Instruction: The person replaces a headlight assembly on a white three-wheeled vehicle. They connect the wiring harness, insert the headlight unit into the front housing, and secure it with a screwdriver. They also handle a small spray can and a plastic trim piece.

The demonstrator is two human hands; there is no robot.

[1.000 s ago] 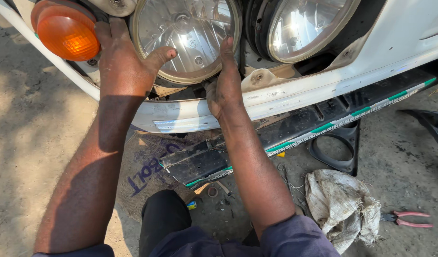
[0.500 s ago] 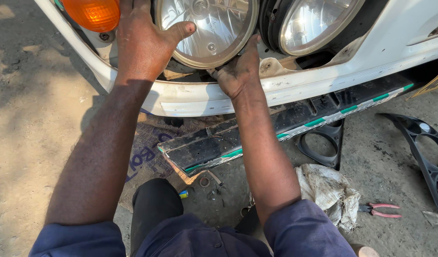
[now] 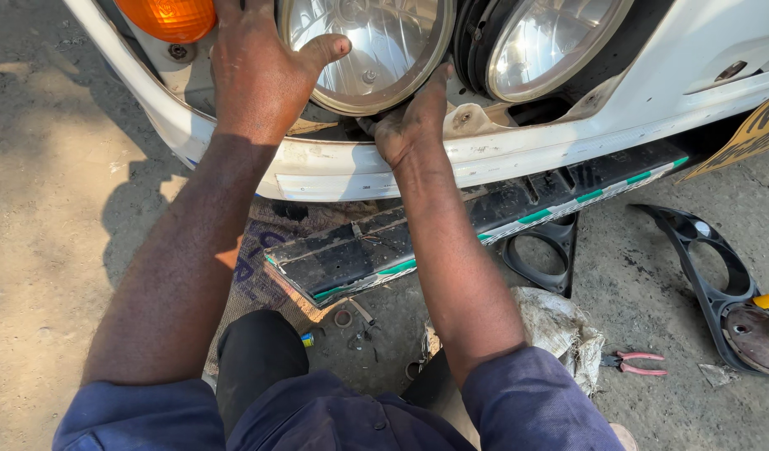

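Above the dirt ground (image 3: pixel 42 209), the left hand (image 3: pixel 259 75) is pressing spread fingers beside the round headlight (image 3: pixel 363 46). The right hand (image 3: pixel 409 125) is curling its fingers under the lamp's lower rim.

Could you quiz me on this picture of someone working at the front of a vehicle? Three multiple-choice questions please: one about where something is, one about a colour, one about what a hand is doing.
1. Where do the pliers lie?
A. on the ground beside the cloth bag
B. on the white bumper
C. in the left hand

2. What colour is the turn lamp left of the round headlamp?
A. blue
B. orange
C. green

3. What is the left hand doing?
A. hanging free at the person's side
B. holding a hammer
C. pressed flat against the headlamp's edge, thumb on the glass

Answers:
1 A: the pink-handled pliers rest on the ground just right of the bag.
2 B: the lamp at the top left is plainly orange.
3 C: the palm lies on the lamp's rim, while the right hand reaches under the lamp.
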